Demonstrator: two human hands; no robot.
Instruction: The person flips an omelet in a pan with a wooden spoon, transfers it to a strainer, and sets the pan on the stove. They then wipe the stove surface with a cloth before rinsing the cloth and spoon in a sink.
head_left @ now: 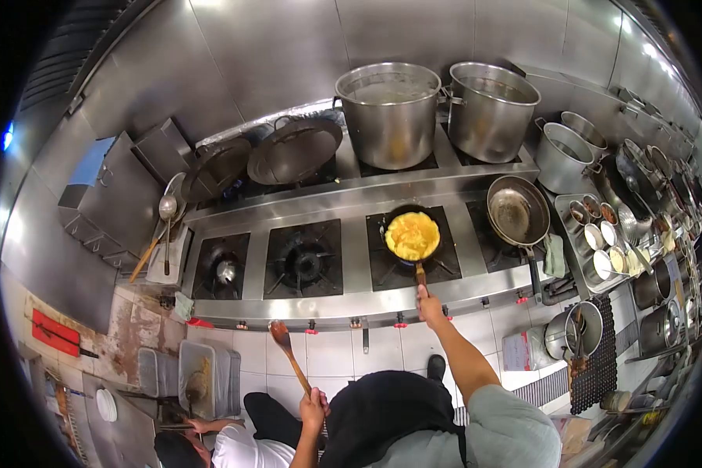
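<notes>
On front burner [444, 267], frying pan [403, 208] with egg [413, 235], straight ahead of nearer right hand [427, 306]; handle [420, 274] pointing back, right hand clamped round its end; left hand [313, 407] apart, gripping wooden spoon [296, 368].

Grey-green short-slv shirt [515, 425] w/ blk apron [390, 409], blk shoe [437, 366]
</notes>
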